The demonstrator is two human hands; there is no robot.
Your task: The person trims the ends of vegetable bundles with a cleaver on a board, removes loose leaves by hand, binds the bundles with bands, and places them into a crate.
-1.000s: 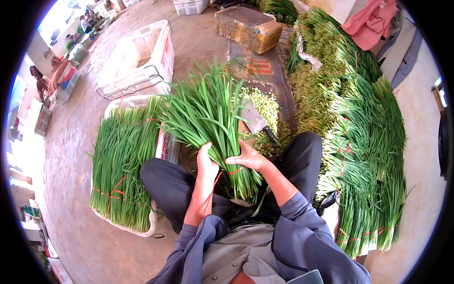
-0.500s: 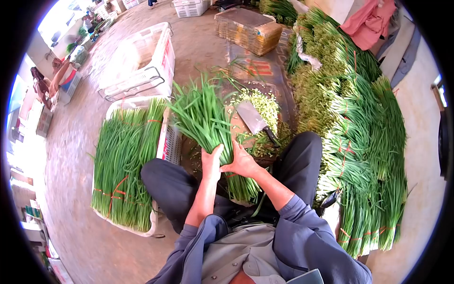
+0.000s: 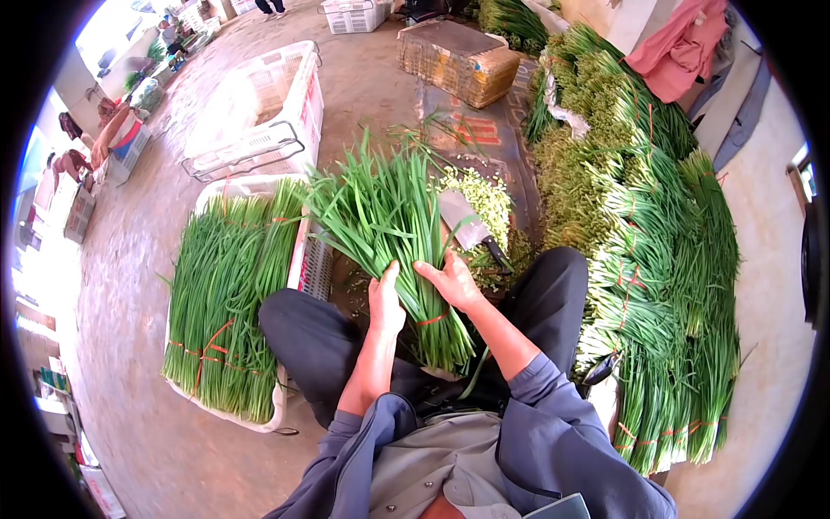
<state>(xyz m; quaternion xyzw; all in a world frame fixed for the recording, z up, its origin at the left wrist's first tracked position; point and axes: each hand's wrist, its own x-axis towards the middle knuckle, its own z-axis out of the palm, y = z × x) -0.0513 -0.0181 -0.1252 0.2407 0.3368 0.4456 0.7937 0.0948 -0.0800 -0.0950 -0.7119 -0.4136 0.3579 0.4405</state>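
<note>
- A bunch of green stalks (image 3: 372, 203) is held between the left hand (image 3: 386, 304) and the right hand (image 3: 453, 282).
- The bunch is crossed by a red tie (image 3: 430, 320).
- Right of the bunch, a cleaver (image 3: 462, 220) is laid by pale chopped pieces (image 3: 486, 197).
- Left of the bunch, a white basket (image 3: 278, 405) is filled with tied stalks (image 3: 225, 298).
- Beyond the bunch, a taped box (image 3: 451, 67) is set down.

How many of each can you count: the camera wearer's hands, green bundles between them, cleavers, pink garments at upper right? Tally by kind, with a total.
Left hand and right hand: 2
Green bundle: 1
Cleaver: 1
Pink garment: 1
Total: 5
</note>
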